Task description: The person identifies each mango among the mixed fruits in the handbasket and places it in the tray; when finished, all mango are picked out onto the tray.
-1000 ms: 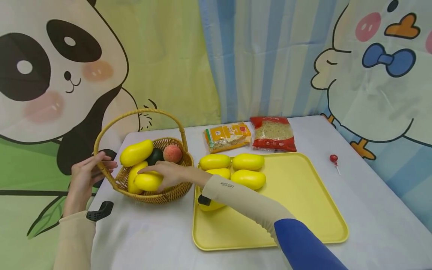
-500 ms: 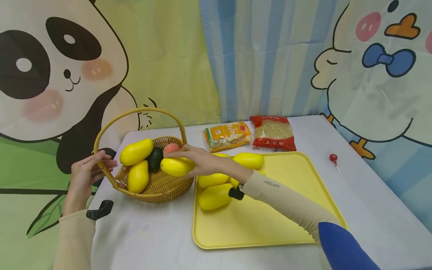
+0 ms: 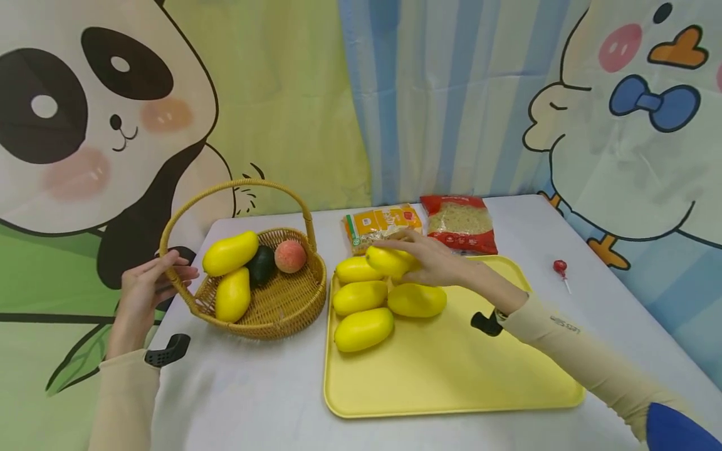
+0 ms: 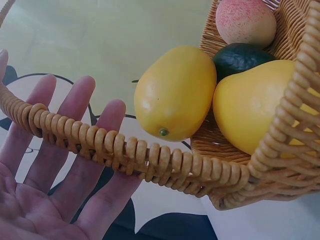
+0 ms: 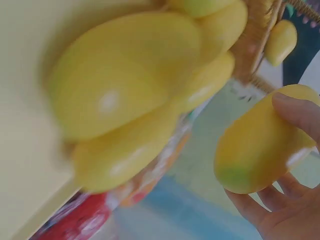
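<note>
My right hand (image 3: 434,257) grips a yellow mango (image 3: 389,260) above the back of the yellow tray (image 3: 451,376). In the right wrist view, the held mango (image 5: 265,140) shows a green patch, with thumb and fingers on either side. Several mangoes (image 3: 363,330) lie in rows on the tray's left part. My left hand (image 3: 148,279) is at the wicker basket's handle (image 4: 120,150), its fairly straight fingers passing behind it. Inside the basket (image 3: 287,319) are two mangoes (image 3: 232,294), a dark green avocado (image 3: 261,265) and a pink peach (image 3: 290,256).
Behind the tray lie an orange food packet (image 3: 361,228) and a red packet (image 3: 461,222). A red lollipop (image 3: 560,268) is on the white table (image 3: 248,394) to the right. Printed curtains (image 3: 282,113) hang at the back.
My right hand has lifted a mango out of the basket and carried it right, over the mangoes on the tray. The left hand has stayed at the basket handle.
</note>
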Motion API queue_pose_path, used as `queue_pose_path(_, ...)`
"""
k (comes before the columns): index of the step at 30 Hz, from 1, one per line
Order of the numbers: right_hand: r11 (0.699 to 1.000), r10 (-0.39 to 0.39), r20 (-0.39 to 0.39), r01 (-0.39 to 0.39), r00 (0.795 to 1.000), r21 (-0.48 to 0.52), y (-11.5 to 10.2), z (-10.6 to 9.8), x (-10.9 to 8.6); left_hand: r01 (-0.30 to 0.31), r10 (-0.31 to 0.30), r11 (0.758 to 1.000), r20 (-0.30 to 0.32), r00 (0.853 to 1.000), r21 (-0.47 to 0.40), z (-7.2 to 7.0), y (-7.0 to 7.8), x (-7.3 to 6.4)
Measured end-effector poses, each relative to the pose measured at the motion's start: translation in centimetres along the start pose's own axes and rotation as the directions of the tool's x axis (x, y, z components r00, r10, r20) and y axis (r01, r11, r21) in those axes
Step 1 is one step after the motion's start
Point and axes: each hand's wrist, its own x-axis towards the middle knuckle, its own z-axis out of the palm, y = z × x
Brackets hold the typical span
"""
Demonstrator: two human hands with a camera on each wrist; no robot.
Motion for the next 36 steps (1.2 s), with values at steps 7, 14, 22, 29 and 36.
queue_pose_path(7,0.992,0.112,-0.029,-0.114,0.993,-0.056,4.5,-1.2,-4.7,0.001,-0.001,1.000,0.007,1.000,-0.001,0.0,0.1,0.0)
queue_pose_path(14,0.982,0.149,-0.025,-0.150,0.989,-0.115,7.8,-0.7,-7.9,-0.001,0.001,1.000,0.005,1.000,0.002,0.1,0.2,-0.1)
queue_pose_path(22,0.973,0.161,-0.031,-0.164,0.986,-0.162,10.0,0.0,-10.0,0.002,-0.002,1.000,0.002,1.000,0.011,0.2,0.2,-0.2)
queue_pose_path(29,0.964,0.209,-0.016,-0.209,0.978,-0.166,11.2,0.2,-10.9,0.005,-0.005,0.999,-0.010,1.000,0.034,0.3,0.3,-0.2)
queue_pose_path(36,0.961,0.230,0.013,-0.226,0.973,-0.158,11.6,1.0,-10.7,0.003,-0.003,0.999,-0.014,1.000,0.034,0.3,0.2,-0.3)
